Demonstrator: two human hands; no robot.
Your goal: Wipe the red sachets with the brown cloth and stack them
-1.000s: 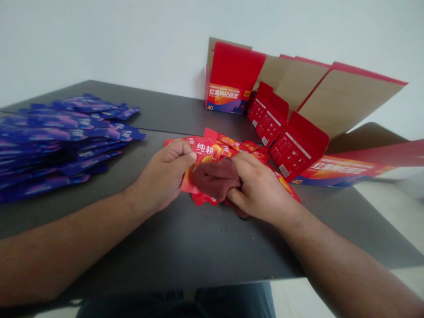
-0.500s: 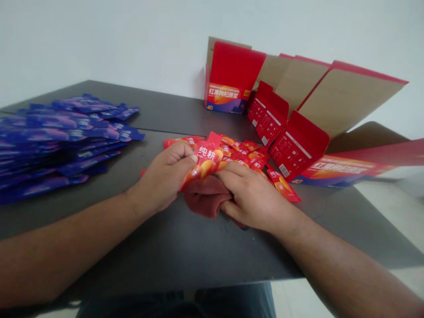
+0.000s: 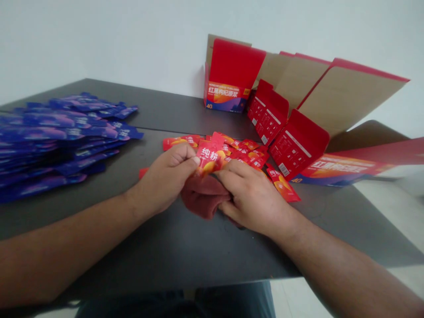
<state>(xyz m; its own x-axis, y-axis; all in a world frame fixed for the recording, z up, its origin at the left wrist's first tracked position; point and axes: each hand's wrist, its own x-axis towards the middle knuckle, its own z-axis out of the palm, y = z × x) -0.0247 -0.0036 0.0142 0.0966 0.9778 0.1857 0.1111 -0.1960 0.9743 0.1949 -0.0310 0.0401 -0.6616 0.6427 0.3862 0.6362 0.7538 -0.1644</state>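
Red glossy sachet [image 3: 210, 154]: flat, flexible, held tilted above the matte dark table [image 3: 185, 251], between both hands. Left hand [image 3: 170, 179]: thumb and fingers pinched on the sachet's left edge. Right hand [image 3: 255, 194]: fingers clamped on a soft, bunched brown cloth [image 3: 202, 198]. One second earlier the cloth covered part of the printed face; it now sits below it. Beyond: loose red sachets [image 3: 247, 152], stacked blue sachets [image 3: 62, 132], open cardboard cartons [image 3: 227, 97].

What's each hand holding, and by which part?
Left hand: a flat, glossy red-and-orange sachet, by its left edge. Right hand: a bunched, reddish-brown cloth, by its right side.
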